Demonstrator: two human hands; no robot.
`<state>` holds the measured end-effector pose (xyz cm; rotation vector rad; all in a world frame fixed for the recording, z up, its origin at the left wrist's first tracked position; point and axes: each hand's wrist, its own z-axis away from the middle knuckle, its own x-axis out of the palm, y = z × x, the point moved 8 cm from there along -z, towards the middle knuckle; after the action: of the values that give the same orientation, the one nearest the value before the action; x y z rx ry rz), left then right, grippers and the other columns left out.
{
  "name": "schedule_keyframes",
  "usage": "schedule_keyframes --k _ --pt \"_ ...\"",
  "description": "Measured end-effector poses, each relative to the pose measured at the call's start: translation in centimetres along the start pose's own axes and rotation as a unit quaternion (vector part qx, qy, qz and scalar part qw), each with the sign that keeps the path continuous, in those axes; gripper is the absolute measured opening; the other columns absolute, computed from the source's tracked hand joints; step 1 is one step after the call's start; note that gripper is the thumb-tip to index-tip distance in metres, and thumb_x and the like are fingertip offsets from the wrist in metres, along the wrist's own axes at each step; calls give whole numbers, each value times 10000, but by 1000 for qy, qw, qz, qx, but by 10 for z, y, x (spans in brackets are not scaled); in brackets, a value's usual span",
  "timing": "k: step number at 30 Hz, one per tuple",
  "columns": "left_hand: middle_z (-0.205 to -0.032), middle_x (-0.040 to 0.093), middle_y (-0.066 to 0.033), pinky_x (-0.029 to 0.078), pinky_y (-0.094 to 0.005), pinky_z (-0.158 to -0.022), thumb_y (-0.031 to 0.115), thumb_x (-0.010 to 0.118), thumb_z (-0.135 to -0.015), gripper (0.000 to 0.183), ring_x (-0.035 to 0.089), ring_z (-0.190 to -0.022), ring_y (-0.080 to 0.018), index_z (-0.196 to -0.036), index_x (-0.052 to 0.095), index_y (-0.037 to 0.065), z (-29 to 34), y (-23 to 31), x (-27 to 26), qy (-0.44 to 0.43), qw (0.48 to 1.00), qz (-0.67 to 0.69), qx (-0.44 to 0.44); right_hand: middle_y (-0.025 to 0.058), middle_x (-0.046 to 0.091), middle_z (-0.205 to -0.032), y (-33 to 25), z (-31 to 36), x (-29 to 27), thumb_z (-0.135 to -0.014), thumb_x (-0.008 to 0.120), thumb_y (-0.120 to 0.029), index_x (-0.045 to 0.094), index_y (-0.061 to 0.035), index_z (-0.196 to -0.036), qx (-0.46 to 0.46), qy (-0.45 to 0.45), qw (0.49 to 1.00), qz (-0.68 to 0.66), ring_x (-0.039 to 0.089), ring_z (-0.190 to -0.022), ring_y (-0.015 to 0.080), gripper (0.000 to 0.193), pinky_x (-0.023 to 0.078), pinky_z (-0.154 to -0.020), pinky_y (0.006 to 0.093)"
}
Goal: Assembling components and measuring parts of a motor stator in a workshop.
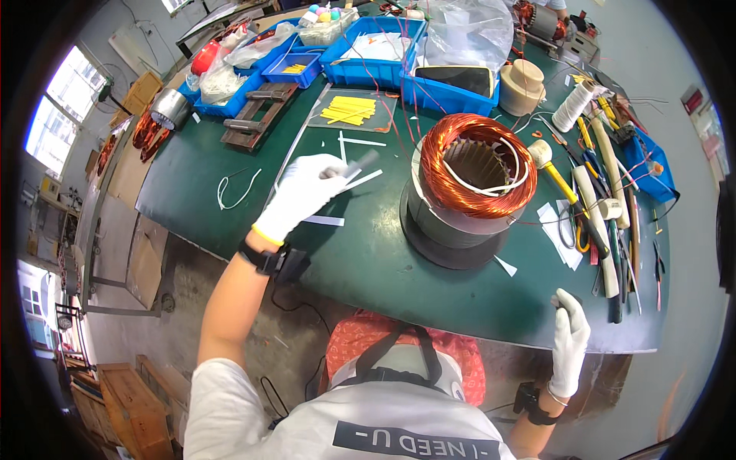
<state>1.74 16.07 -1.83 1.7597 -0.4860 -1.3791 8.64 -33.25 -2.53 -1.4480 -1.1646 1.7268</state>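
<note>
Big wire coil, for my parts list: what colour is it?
The big wire coil is shiny copper-orange, best seen in the head view.

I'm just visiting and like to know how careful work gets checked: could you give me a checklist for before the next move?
1. Both hands gloved: ok, left hand and right hand wear white gloves.
2. Left hand's load identified: ok, a grey strip, though blurred.
3. Right hand empty: cannot tell; something small and dark shows at its fingertips.
4. Copper winding upright above its round base: ok.
5. Table free of scraps near that base: not ok, a white scrap lies beside it.
</note>
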Motion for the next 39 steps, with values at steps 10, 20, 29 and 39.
schedule_keyframes --k 10,20,29,39 --pt "-929 639 -134 608 -426 -728 161 569 -989 233 682 -731 -243 -1161 510 15 114 82 104 -237 768 559 -203 200 648 -1100 -130 21 115 -846 669 -81 506 -19 -1410 -303 -218 927 41 606 -849 331 590 500 -803 413" --pt "-920 595 -24 468 -235 -664 133 373 -1035 307 609 -762 -98 -1273 507 -5 137 108 179 -375 763 483 -206 221 580 -925 -111 -2 107 -891 597 -23 496 -8 -1381 -216 -40 976 2 574 -814 352 500 482 -760 401" --pt "-900 579 -9 441 -222 -641 87 375 -1019 225 535 -722 -52 -1178 523 29 120 120 201 -367 807 429 -174 183 609 -811 -104 9 118 -856 652 -126 663 -26 -1136 -251 -165 944 136 577 -682 336 298 460 -592 424" --pt "-921 563 -9 442 -261 -731 39 379 -1001 226 506 -789 -84 -1131 562 13 120 119 202 -395 809 411 -142 105 585 -737 -105 7 121 -664 741 -168 696 -126 -972 -329 -189 913 147 607 -681 307 314 483 -596 403"
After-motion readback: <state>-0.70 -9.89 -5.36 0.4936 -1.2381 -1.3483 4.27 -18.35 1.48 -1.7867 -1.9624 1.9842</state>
